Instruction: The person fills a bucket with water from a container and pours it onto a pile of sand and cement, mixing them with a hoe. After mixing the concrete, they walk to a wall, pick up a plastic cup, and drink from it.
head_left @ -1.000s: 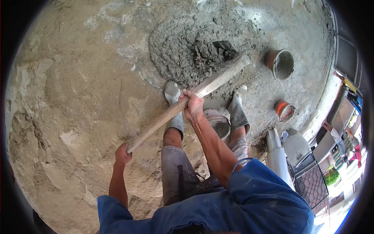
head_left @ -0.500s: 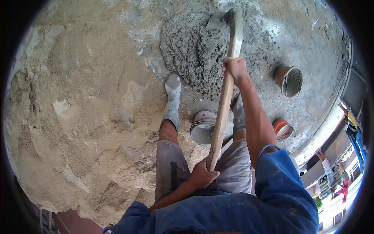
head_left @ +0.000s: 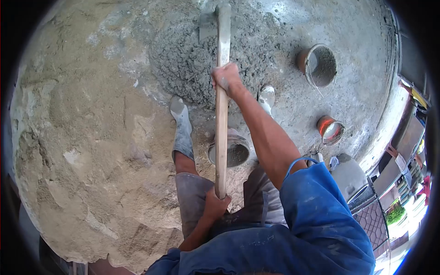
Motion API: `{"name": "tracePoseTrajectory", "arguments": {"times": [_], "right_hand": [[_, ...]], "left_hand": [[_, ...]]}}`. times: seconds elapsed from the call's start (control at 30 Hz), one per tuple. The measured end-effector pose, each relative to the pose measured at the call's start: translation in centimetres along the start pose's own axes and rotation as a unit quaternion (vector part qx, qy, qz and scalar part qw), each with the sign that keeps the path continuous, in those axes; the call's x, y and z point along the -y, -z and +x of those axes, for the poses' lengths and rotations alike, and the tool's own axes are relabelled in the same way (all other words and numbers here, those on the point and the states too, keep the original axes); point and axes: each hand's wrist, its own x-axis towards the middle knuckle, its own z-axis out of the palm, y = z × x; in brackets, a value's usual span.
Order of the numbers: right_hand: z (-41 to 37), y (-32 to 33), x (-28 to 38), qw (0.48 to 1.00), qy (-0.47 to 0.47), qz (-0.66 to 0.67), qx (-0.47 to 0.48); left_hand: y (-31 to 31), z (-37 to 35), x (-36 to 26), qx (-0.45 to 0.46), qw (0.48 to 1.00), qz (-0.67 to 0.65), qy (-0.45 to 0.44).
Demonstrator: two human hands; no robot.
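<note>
A long wooden-handled hoe [head_left: 221,123] runs upright through the middle of the view. My right hand [head_left: 226,78] is wrapped round its handle partway up. Lower down, near my lap, my left hand [head_left: 215,205] grips the butt end. At the far end, the hoe's blade [head_left: 208,28] rests at the wet grey mortar heap [head_left: 181,64], partly hidden behind the handle. The heap spreads over the floor in front of my mud-smeared boots [head_left: 182,123].
Behind the handle, between my legs, stands a mortar-coated bucket [head_left: 245,142]. To the right are a larger bucket [head_left: 302,59] and a smaller orange bucket [head_left: 324,123]. Sand [head_left: 91,151] covers the left side. People [head_left: 403,165] appear at the far right edge.
The hoe's handle has swung from slanting right to nearly straight. My view has shifted, so heap and buckets sit further left. Both hands keep their hold.
</note>
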Motion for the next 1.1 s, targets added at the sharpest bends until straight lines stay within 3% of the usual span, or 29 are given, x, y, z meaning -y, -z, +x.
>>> {"name": "tracePoseTrajectory", "arguments": {"times": [0.03,0.1,0.17,0.23,0.33,0.37,0.43,0.5,0.57,0.63,0.67,0.73,0.77,0.83,0.9,1.0,1.07,1.1], "right_hand": [[-2.1,-0.4,-3.3,0.998,-0.034,-0.054,0.001],[-3.4,-1.5,-10.9,0.997,-0.023,-0.026,-0.073],[-8.0,1.6,-6.2,0.996,-0.065,0.061,-0.015],[-9.2,5.0,-2.3,0.99,-0.083,0.113,-0.029],[-4.9,10.4,2.0,0.986,-0.003,0.129,-0.102],[-2.5,11.7,3.5,0.979,0.02,0.139,-0.148],[2.7,14.0,5.1,0.972,0.03,0.177,-0.152],[3.3,10.4,4.3,0.965,-0.035,0.209,-0.152],[1.2,2.2,-0.6,0.954,-0.105,0.248,-0.136],[-1.3,-3.8,-4.2,0.938,-0.151,0.31,-0.042],[-1.5,-5.2,-5.2,0.928,-0.181,0.324,-0.021],[-2.0,-5.1,-4.3,0.93,-0.202,0.307,0.007],[-1.7,-4.0,-3.7,0.932,-0.208,0.295,0.021],[-1.3,-1.7,-1.6,0.928,-0.208,0.304,0.056],[-1.6,1.3,-0.2,0.909,-0.222,0.344,0.079],[-1.8,6.5,2.0,0.864,-0.257,0.42,0.102],[-2.0,10.3,2.7,0.868,-0.234,0.427,0.096],[-2.8,12.3,3.8,0.854,-0.226,0.457,0.105]], "left_hand": [[-0.8,-3.3,3.1,-0.003,0.999,0.001,0.034],[-0.1,-7.1,4.9,0.021,0.998,0.056,0.03],[0.2,-7.3,2.9,0.03,0.997,0.069,0.007],[0.0,-7.8,0.9,0.047,0.995,0.086,-0.013],[1.1,-0.1,-2.4,0.057,0.986,0.116,-0.109],[2.2,3.0,-5.4,0.05,0.974,0.163,-0.148],[6.1,7.5,-10.9,0.074,0.961,0.173,-0.203],[11.3,6.3,-13.2,0.083,0.96,0.204,-0.172],[17.4,-2.0,-15.9,0.084,0.959,0.261,-0.072],[21.0,-6.2,-15.2,0.101,0.955,0.277,0.015],[20.9,-6.9,-15.1,0.095,0.954,0.285,0.004],[19.6,-9.2,-14.6,0.102,0.978,0.179,-0.019],[18.7,-9.5,-15.4,0.15,0.983,0.104,-0.004],[16.6,-11.0,-19.8,0.165,0.978,0.067,-0.112],[14.6,-11.9,-22.9,0.179,0.954,0.069,-0.23],[11.3,-13.1,-27.9,0.244,0.942,-0.017,-0.231],[8.5,-13.3,-30.0,0.364,0.889,-0.076,-0.266],[7.0,-13.8,-31.2,0.367,0.887,-0.075,-0.268]]}}
